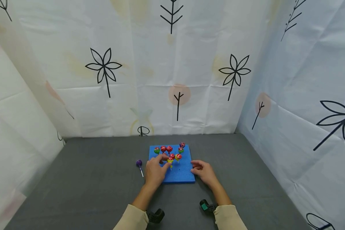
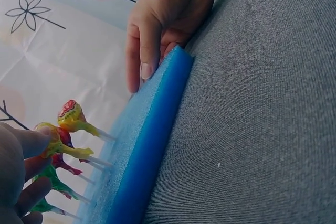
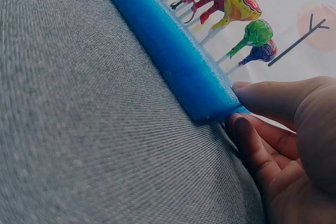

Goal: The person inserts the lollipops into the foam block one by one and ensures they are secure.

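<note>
A blue foam board (image 1: 182, 172) lies flat on the table, with several wrapped lollipops standing in it on white sticks. My left hand (image 1: 154, 171) reaches over its left side and pinches a yellow-wrapped lollipop (image 2: 71, 149) by the head; its stick meets the foam. Close beside it are another yellow-and-red lollipop (image 1: 178, 157) and red ones. A green lollipop (image 3: 258, 33) and a dark blue one (image 3: 263, 52) stand farther back. My right hand (image 1: 205, 172) grips the board's right edge, thumb (image 3: 268, 98) on top and fingers curled at the side.
A purple lollipop (image 1: 139, 163) lies on the grey cloth-covered table (image 1: 89, 185), left of the board. White curtains (image 1: 172, 64) printed with plant drawings enclose the table at the back and both sides.
</note>
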A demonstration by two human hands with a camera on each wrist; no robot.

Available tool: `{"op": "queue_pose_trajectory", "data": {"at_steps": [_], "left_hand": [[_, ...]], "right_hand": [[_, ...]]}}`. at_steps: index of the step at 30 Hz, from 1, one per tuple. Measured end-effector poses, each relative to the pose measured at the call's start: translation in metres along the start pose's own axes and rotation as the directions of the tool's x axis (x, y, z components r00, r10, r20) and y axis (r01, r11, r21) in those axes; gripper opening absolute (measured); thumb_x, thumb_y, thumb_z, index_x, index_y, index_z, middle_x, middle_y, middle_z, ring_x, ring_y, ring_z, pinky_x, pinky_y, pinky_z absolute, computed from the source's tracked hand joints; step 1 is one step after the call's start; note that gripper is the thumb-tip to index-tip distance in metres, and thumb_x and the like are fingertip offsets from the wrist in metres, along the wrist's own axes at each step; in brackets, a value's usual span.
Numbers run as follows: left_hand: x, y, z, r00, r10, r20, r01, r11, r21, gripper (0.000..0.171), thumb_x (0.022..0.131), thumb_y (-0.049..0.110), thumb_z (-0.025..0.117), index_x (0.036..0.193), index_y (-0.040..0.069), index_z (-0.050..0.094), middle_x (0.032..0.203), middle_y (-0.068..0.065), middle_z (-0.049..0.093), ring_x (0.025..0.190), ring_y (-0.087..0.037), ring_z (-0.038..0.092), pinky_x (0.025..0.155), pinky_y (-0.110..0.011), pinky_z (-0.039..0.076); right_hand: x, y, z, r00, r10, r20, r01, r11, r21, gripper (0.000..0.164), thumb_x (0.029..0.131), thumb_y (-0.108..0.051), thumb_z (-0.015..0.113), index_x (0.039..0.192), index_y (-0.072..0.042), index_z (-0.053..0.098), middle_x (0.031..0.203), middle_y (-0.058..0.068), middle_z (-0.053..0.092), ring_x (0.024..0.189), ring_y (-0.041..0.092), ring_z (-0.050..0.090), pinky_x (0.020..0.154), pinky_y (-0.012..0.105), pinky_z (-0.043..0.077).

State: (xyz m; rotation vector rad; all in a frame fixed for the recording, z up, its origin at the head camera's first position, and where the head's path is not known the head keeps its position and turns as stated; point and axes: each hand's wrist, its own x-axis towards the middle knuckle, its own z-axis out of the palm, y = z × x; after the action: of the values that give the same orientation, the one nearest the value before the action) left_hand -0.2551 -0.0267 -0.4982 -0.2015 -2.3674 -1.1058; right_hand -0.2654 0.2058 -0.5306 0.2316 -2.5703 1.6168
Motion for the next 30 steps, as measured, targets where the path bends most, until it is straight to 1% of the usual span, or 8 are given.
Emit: {"op": "queue_pose_trajectory", "data": {"at_steps": [9,12,16,19,22,27,30], "left_hand": [[-0.003,0.001,0.001,1.000,0.019,0.008,-0.019,1.000,0.017,0.017,0.079,0.024,0.083,0.091,0.016,0.073,0.087,-0.001,0.071,0.077,-0.016,0.057,0.069,-0.035,0.039],[-0.005,0.001,0.001,0.999,0.025,0.021,-0.026,0.999,0.029,0.017,0.079,0.024,0.083,0.091,0.016,0.074,0.086,-0.002,0.070,0.076,-0.017,0.056,0.069,-0.035,0.039],[-0.008,0.000,0.001,0.999,0.030,0.026,-0.031,0.999,0.039,0.017,0.079,0.024,0.083,0.091,0.016,0.074,0.081,-0.004,0.069,0.074,-0.017,0.055,0.069,-0.036,0.039],[-0.009,0.000,0.002,0.999,0.030,0.012,-0.031,0.999,0.044,0.018,0.078,0.024,0.084,0.091,0.016,0.074,0.079,-0.005,0.068,0.074,-0.017,0.054,0.068,-0.037,0.039],[-0.010,-0.001,0.003,0.999,0.039,-0.003,-0.039,0.998,0.057,0.018,0.077,0.024,0.084,0.090,0.016,0.075,0.079,-0.004,0.068,0.074,-0.017,0.053,0.067,-0.036,0.039],[-0.010,-0.003,0.005,0.998,0.052,-0.035,-0.050,0.996,0.071,0.020,0.075,0.025,0.086,0.090,0.016,0.076,0.084,-0.002,0.070,0.076,-0.017,0.054,0.066,-0.034,0.039],[-0.010,-0.004,0.005,0.998,0.058,-0.041,-0.055,0.996,0.072,0.021,0.075,0.025,0.086,0.091,0.016,0.077,0.086,0.000,0.071,0.077,-0.017,0.054,0.066,-0.034,0.039]], "right_hand": [[0.001,0.001,0.000,1.000,-0.003,0.002,0.003,1.000,-0.007,0.030,0.086,-0.002,0.073,0.115,0.000,0.068,0.095,0.004,0.067,0.085,0.018,0.063,0.076,0.031,0.053],[0.000,0.002,0.000,1.000,-0.015,0.002,0.015,1.000,-0.017,0.030,0.085,-0.002,0.073,0.115,0.000,0.068,0.095,0.004,0.067,0.085,0.017,0.063,0.075,0.031,0.054],[-0.001,0.003,0.000,0.998,-0.059,0.007,0.059,0.998,-0.030,0.030,0.086,-0.002,0.072,0.115,0.003,0.067,0.095,0.006,0.067,0.084,0.018,0.063,0.074,0.032,0.054],[-0.001,0.003,0.000,0.999,-0.050,0.008,0.050,0.999,-0.019,0.030,0.086,-0.003,0.072,0.115,0.003,0.067,0.096,0.006,0.067,0.085,0.019,0.063,0.075,0.032,0.054],[0.000,0.002,0.001,1.000,-0.023,0.005,0.023,1.000,-0.003,0.030,0.086,-0.004,0.073,0.115,0.001,0.068,0.097,0.006,0.067,0.086,0.019,0.063,0.076,0.031,0.053],[0.000,-0.001,0.001,1.000,-0.003,0.005,0.003,1.000,0.000,0.029,0.086,-0.004,0.073,0.115,0.001,0.068,0.096,0.006,0.067,0.086,0.019,0.063,0.076,0.030,0.053],[0.000,-0.002,0.001,1.000,0.001,-0.002,-0.001,1.000,-0.010,0.029,0.086,-0.003,0.073,0.114,0.000,0.068,0.096,0.005,0.067,0.085,0.019,0.062,0.076,0.030,0.053]]}}
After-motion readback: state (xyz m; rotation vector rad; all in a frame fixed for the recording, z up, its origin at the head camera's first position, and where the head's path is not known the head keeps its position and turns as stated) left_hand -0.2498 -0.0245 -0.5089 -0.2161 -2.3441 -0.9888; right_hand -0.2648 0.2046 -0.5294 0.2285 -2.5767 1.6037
